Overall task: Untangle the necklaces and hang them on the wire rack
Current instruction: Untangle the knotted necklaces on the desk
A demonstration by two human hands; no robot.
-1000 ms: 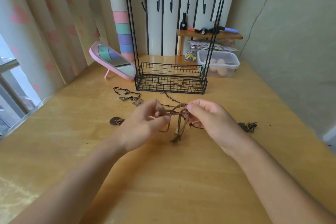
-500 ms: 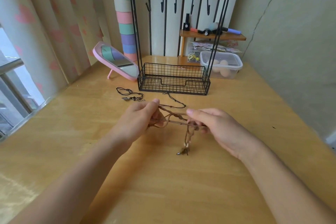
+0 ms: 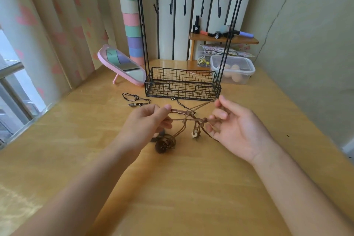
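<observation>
Now that the hands have pulled apart, the brown necklaces [image 3: 188, 120] stretch between them above the table [image 3: 191, 188]. The left hand [image 3: 147, 122] and right hand [image 3: 235, 128] each pinch cords. The knot looks looser, but the wire rack [image 3: 182, 84] hooks are bare.

At frame centre, the left hand [image 3: 147, 120] and right hand [image 3: 237, 128] pinch tangled brown cord necklaces [image 3: 188, 120] above the wooden table [image 3: 191, 188]. The black wire rack [image 3: 183, 84] stands behind them, upper centre.
</observation>
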